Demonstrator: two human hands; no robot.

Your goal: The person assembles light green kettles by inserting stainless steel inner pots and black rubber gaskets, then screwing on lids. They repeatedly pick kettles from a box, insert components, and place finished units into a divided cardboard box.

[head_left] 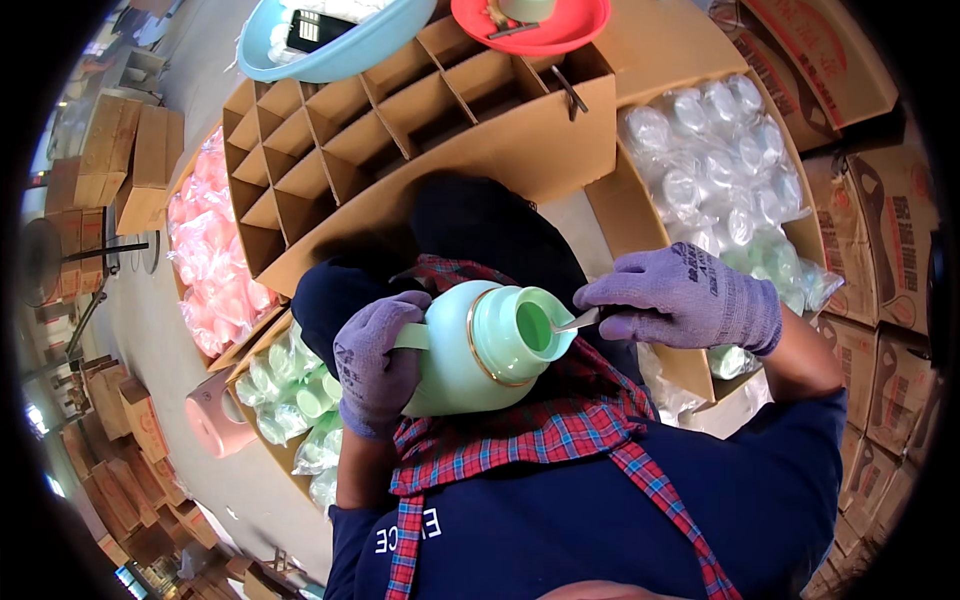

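A mint-green vacuum jug (450, 355) with a gold ring lies tilted across my lap, its open mouth turned to the right. My left hand (378, 365), in a purple-grey knit glove, is closed round the jug's handle. In the same kind of glove, my right hand (690, 300) pinches a small metal blade (578, 321). The blade's tip meets the rim by the jug's spout; its grip is hidden in my fingers. Beneath the jug is a red and blue checked apron (520, 435).
Ahead stands a cardboard box with dividers (420, 165), bearing a blue basin (345, 55) and a red basin (530, 38). Bagged clear parts (700, 150) are at right, bagged pink parts (215, 260) at left. A pink jug (217, 415) stands lower left; cartons (880, 240) are stacked far right.
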